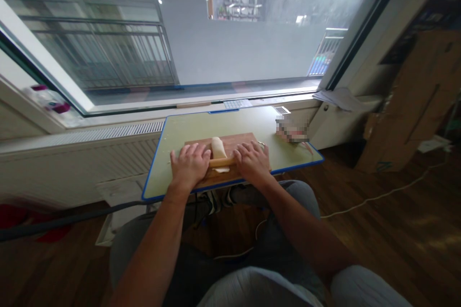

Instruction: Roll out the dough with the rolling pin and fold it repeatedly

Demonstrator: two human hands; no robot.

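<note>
Dough (218,147) lies between left grip (192,165) and right grip (252,161) — both unclenched atop rolling pin (221,162).

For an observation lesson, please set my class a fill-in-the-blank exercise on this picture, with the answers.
1. The left hand and the right hand rest on a wooden ____ that lies across the pale dough.
2. The dough lies on a wooden ____.
3. The table is edged in the colour ____.
4. The tall cardboard stands to the person's ____.

Missing words: rolling pin; board; blue; right.
</note>
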